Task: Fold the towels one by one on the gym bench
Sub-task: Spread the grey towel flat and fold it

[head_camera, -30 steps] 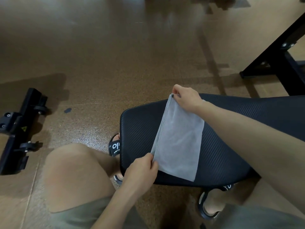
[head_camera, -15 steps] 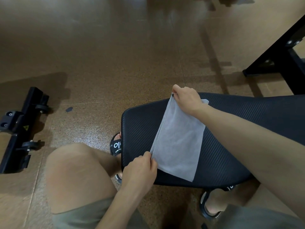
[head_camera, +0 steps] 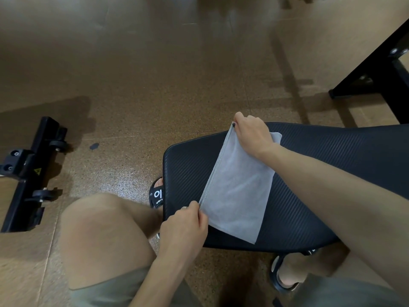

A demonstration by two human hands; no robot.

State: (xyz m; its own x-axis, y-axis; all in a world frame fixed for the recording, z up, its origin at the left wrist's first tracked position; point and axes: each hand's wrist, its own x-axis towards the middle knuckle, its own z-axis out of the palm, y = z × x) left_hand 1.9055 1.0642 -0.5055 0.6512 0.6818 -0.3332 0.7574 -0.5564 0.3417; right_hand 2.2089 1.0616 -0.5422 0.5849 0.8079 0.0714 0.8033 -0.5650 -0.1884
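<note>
step: mid-fold, I judge | towel (head_camera: 239,187) lies flat on bench (head_camera: 332,156) | left hand (head_camera: 186,227) pinches near corner, right hand (head_camera: 252,134) pinches far corner, same long edge | next: carry that edge across, keeping corners matched

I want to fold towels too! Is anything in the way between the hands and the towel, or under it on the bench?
Nothing visible is. The left hand pinches the gray towel at its near corner, the right hand grips the far corner, and the towel lies directly on the black bench.
</note>
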